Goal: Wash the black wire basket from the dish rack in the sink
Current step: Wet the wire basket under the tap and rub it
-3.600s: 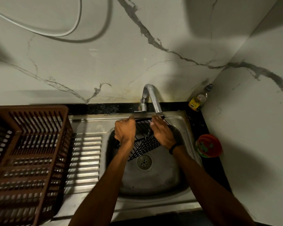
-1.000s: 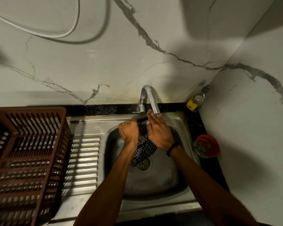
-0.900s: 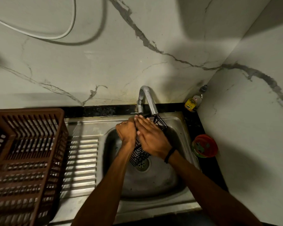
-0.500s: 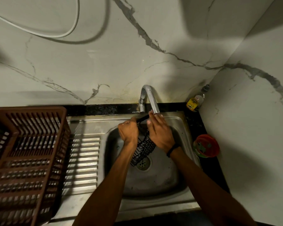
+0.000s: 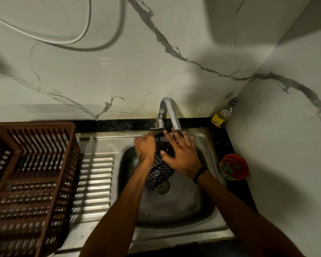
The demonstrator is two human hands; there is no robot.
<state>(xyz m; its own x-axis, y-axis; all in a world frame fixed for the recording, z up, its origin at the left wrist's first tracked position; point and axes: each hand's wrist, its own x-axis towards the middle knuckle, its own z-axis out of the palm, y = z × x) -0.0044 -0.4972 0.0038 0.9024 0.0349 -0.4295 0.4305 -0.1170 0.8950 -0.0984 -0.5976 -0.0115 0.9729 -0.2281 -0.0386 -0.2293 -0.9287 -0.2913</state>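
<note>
Black wire basket between the hands over the sink, below the tap, left hand fisted round its top edge, right hand flat, fingers spread against its side, brown dish rack well left of both.

The faucet stands behind the sink, at the wall. In the basin, over the drain, the wire basket is between the left hand and the right hand. Left of the basin lies the drainboard, with the dish rack at its left side. Right of the sink are 2 things: a bottle in the back corner, a round container before it
</note>
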